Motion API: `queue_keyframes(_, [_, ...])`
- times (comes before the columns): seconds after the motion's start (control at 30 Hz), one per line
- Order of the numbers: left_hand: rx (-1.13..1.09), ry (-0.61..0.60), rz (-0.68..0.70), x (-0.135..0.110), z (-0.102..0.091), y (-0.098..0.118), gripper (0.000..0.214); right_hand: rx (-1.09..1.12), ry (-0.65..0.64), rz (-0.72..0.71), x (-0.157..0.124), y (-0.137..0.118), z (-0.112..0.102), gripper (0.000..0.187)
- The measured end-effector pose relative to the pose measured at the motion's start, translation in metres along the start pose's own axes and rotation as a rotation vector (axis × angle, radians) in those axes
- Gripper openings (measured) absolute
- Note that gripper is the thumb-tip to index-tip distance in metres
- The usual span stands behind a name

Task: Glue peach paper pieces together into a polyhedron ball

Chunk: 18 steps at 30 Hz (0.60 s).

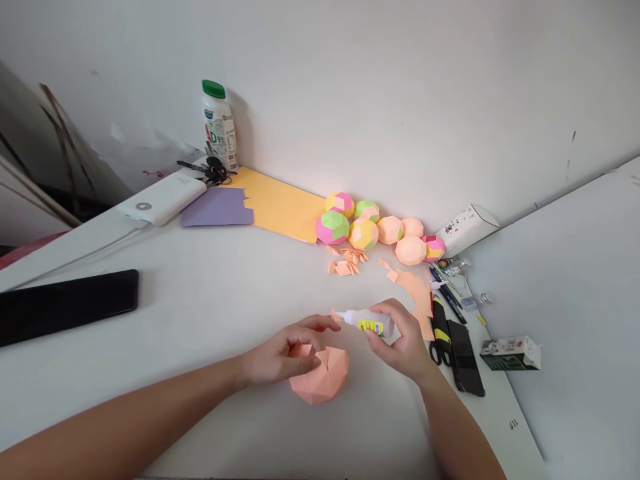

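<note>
My right hand is wrapped round a small glue bottle, tilted on its side with its white nozzle pointing left. The nozzle tip meets a small peach paper piece at the fingertips of my left hand. That hand's fingers are curled, and its thumb lies over a peach faceted paper ball on the table. The ball's top shows flaps and a gap, partly covered by the fingers. Folded peach paper pieces lie in a small pile beyond my hands.
Finished paper balls line the wall beside a yellow sheet and a purple sheet. A cut peach sheet, scissors and a phone lie right. Leftward are a black device, power bank, keys and bottle.
</note>
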State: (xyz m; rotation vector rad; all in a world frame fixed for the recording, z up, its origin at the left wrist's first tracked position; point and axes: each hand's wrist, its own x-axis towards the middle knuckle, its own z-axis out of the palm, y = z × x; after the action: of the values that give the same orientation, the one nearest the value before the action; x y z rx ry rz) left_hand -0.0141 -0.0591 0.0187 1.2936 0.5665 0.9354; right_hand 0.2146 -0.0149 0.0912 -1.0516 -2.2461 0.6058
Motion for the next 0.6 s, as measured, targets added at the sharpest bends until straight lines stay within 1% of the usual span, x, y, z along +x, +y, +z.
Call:
queue_keyframes(0.23, [0.033, 0.015, -0.076, -0.001, -0.001, -0.001, 0.008, 0.004, 0.001, -0.017, -0.003, -0.003, 0.002, 0.026])
queue_keyframes(0.33, [0.048, 0.024, -0.081, 0.000, -0.001, -0.005, 0.010, 0.017, -0.003, 0.007, -0.003, -0.004, 0.002, 0.026])
queue_keyframes(0.4, [0.035, 0.034, -0.058, 0.001, -0.002, -0.007, 0.011, 0.028, 0.021, 0.026, -0.003, -0.005, 0.002, 0.024])
queue_keyframes(0.5, [0.023, 0.066, -0.073, 0.002, -0.004, -0.010, 0.011, 0.088, 0.124, 0.108, -0.005, -0.003, 0.001, 0.022])
queue_keyframes(0.6, [0.019, 0.117, -0.157, 0.002, -0.004, -0.011, 0.012, 0.312, 0.240, 0.278, -0.006, 0.001, -0.003, 0.022])
